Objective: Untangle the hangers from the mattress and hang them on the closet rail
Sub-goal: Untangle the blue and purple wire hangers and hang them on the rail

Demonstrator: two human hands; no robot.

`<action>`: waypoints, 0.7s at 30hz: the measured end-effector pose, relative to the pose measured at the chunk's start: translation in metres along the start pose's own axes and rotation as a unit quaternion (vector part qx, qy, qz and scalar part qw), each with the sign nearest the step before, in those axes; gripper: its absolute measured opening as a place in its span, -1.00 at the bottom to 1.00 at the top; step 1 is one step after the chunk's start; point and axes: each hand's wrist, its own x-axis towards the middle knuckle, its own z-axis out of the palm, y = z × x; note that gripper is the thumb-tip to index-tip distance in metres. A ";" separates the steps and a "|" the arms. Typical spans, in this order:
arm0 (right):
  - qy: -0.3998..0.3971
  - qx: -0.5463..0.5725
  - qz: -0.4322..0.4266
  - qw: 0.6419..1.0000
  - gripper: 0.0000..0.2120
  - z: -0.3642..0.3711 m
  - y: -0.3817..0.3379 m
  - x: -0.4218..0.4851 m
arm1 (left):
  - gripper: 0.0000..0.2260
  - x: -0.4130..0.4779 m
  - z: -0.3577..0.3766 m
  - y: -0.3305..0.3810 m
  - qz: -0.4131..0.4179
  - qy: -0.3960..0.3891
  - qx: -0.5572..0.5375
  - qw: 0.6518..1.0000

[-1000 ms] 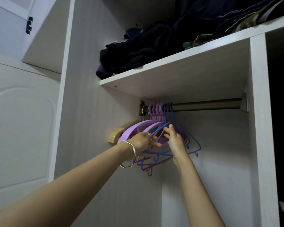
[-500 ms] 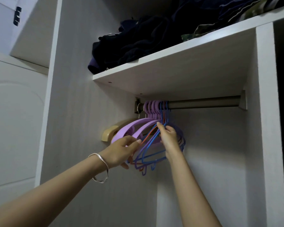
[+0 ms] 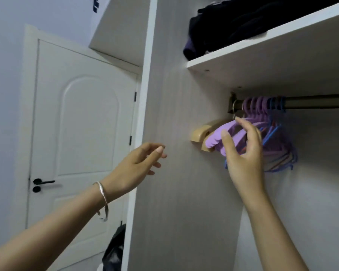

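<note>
I am watching the left hand (image 3: 137,165) pulling away from the hangers (image 3: 272,137). Half a second ago it was right under the purple ones; now it is floating in front of the grey closet side panel (image 3: 174,173), at about nine o'clock from the right hand (image 3: 245,153) and well apart from it. Its fingers are loosely curled and it is holding nothing. The silver bracelet (image 3: 103,194) is hanging on its wrist.

The right hand is also letting go. Earlier it was pinching the blue wire hangers; now its fingers are spread and relaxed, with thumb and forefinger apart, in front of the purple hangers. I am not able to say if a fingertip is touching the purple plastic, because the hand is covering that place.

The hangers, purple and blue with some orange, are all hanging with their hooks over the closet rail (image 3: 317,101), bunched at its left end, at about two o'clock in my view. A beige hanger (image 3: 200,134) is sticking out at nine o'clock from the bunch, beside the panel.

The camera is turning left compared with before: a white door (image 3: 76,124) with black handle is now filling the nine o'clock side. The shelf (image 3: 262,53) with dark clothes (image 3: 243,22) is sitting at one o'clock, above the rail. A black bag (image 3: 114,249) is showing at six o'clock, low by the panel edge.
</note>
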 end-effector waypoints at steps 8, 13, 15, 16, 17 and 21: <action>-0.221 0.114 0.005 0.969 -0.59 0.140 -0.071 -0.091 | -0.63 -0.088 -0.153 -0.056 -0.072 0.118 0.099 0.985; -0.362 0.186 0.030 0.913 -0.56 0.247 -0.130 -0.188 | -0.60 -0.177 -0.264 -0.104 -0.146 0.175 0.206 0.952; -0.417 0.200 0.042 0.886 -0.52 0.289 -0.155 -0.236 | -0.53 -0.222 -0.308 -0.125 -0.184 0.199 0.236 0.933; -0.446 0.200 0.045 0.871 -0.48 0.308 -0.167 -0.262 | -0.48 -0.247 -0.330 -0.136 -0.205 0.210 0.251 0.922; -0.475 0.199 0.047 0.856 -0.45 0.327 -0.178 -0.290 | -0.45 -0.273 -0.351 -0.148 -0.228 0.219 0.266 0.911; -0.589 0.194 0.077 0.781 -0.41 0.392 -0.218 -0.414 | -0.49 -0.390 -0.420 -0.200 -0.336 0.244 0.302 0.858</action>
